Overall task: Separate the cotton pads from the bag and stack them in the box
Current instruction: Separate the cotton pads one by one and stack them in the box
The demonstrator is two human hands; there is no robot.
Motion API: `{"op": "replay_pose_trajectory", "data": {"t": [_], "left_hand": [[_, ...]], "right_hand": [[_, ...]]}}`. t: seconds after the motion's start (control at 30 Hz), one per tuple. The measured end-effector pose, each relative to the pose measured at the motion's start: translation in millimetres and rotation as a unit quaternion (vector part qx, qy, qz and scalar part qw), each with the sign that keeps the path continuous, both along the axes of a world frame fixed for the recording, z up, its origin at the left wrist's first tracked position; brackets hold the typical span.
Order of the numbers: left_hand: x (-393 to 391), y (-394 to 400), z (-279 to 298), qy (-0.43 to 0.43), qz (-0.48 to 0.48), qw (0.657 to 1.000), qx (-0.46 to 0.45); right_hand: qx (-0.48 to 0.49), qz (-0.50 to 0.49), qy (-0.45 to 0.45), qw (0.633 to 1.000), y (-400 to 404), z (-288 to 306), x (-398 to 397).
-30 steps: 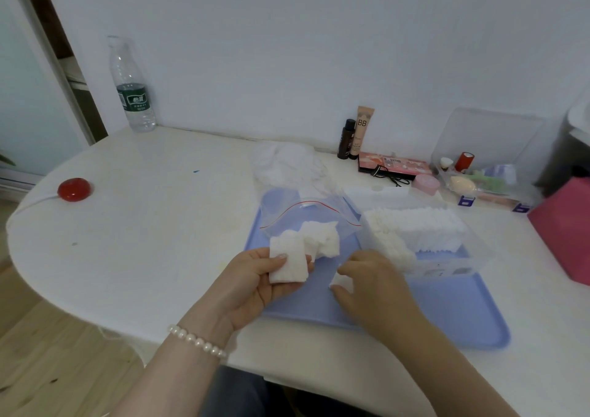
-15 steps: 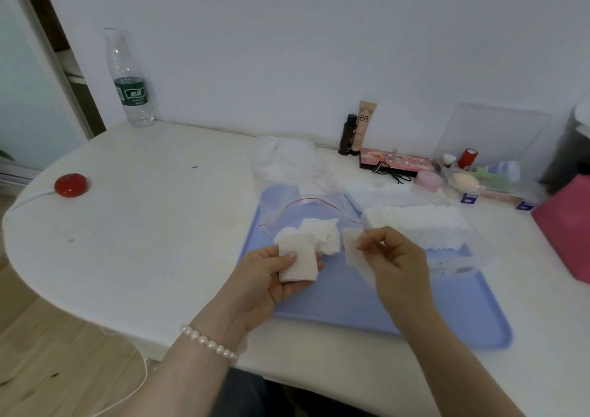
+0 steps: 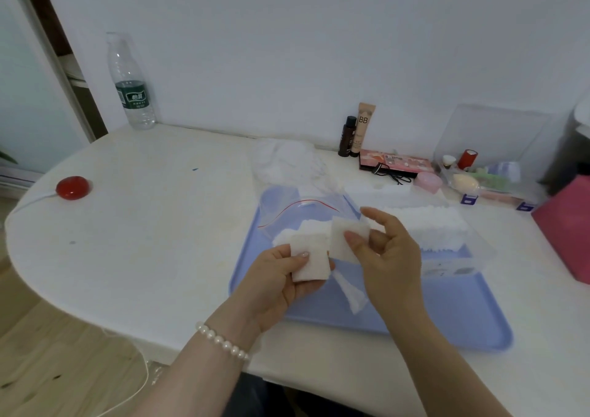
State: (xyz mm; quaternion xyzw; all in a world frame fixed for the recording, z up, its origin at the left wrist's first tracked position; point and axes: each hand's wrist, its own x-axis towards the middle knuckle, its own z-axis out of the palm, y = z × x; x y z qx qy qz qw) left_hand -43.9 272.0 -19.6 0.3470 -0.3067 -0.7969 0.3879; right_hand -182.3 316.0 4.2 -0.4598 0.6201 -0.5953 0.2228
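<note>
Over the blue tray (image 3: 447, 317), the left hand (image 3: 274, 285) grips a small stack of cotton pads (image 3: 310, 257) between thumb and fingers, while the right hand (image 3: 388, 254) pinches a single pad (image 3: 343, 239) just beside it at three o'clock. At twelve o'clock lies the clear bag (image 3: 300, 209) with more pads; at two o'clock the clear box (image 3: 459, 257) holds a row of pads.
</note>
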Motion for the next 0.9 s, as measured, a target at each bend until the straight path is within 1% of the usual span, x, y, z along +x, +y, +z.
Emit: {"op": "replay_pose_trajectory", "data": {"t": [0.07, 0.1, 0.17, 0.2, 0.23, 0.27, 0.33, 0.43, 0.53, 0.67, 0.8, 0.9], "left_hand": [[0.0, 0.8, -0.4, -0.003, 0.001, 1.0, -0.006], [0.0, 1.2, -0.7, -0.006, 0.002, 1.0, -0.009], [0.3, 1.9, -2.0, -0.007, 0.002, 1.0, -0.015], [0.6, 2.2, -2.6, -0.004, -0.004, 1.0, -0.019], [0.7, 2.3, -3.2, 0.0, -0.013, 1.0, -0.027], [1.0, 3.0, -3.0, 0.005, -0.027, 0.999, -0.039], [0.8, 6.0, 0.4, 0.022, -0.064, 0.996, -0.063], [-2.5, 10.8, 5.0, 0.048, -0.087, 0.992, -0.074], [-5.0, 11.9, -0.5, 0.074, -0.078, 0.994, -0.038], [-5.8, 13.3, -5.3, 0.092, -0.076, 0.993, 0.011], [-5.6, 15.1, -3.9, 0.111, -0.071, 0.99, 0.04], [-3.6, 15.2, -3.1, 0.104, -0.071, 0.991, 0.035]], "right_hand": [[0.003, 0.011, -0.033, 0.999, 0.1, 0.6, 3.7], [0.001, 0.022, -0.079, 0.997, 0.7, 2.3, 4.9], [0.021, 0.072, -0.193, 0.978, 3.8, 6.1, 7.6], [0.042, 0.098, -0.232, 0.967, 5.0, 6.9, 9.2], [0.062, 0.118, -0.246, 0.96, 5.6, 6.7, 11.1], [0.076, 0.126, -0.241, 0.959, 5.8, 6.0, 13.6], [0.08, 0.106, -0.213, 0.968, 4.7, 2.7, 17.7], [0.044, 0.055, -0.169, 0.983, 2.6, -2.8, 20.0], [0.019, 0.04, -0.108, 0.993, 0.9, -9.2, 20.7], [0.004, 0.023, 0.003, 1.0, -1.0, -21.9, 21.2], [-0.002, 0.022, 0.051, 0.998, -0.5, -30.9, 20.9], [-0.004, 0.03, 0.072, 0.997, -0.8, -33.7, 20.6]]}}
